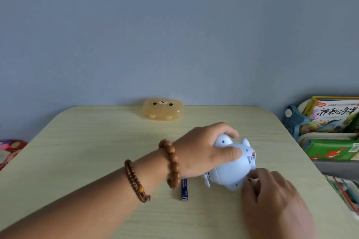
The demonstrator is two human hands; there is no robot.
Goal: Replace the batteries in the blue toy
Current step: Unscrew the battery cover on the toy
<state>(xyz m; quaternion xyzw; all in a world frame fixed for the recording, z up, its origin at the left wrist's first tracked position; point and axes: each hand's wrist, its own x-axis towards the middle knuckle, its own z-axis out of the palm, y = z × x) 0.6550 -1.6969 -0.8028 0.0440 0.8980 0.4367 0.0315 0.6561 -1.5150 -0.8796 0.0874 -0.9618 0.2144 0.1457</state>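
Right of centre on the pale surface [97, 151]: blue toy [231, 172], tipped over on its side rather than standing. Left hand [200, 153] clamps it from the far-left side, fingers [228, 132] curled over the rounded head end, thumb pressed across the body. Reading: this grip pins the toy so it cannot roll or skid while the other hand works.

Right hand [272, 198] sits at the toy's near-right edge, fingertips bunched against the shell. Whether they pinch a cover, a tool or nothing cannot be told; that spot is blurred. Likely step: getting at the battery door.

One blue battery [184, 189] lies loose just left of the toy, beside the left wrist. It is within easy reach for the swap; spent or fresh, cannot say.

Yellow bear-faced case [163, 109] sits well beyond the toy at the far edge, lid closed. Box of books [330, 122] stands to the toy's right, off the surface.
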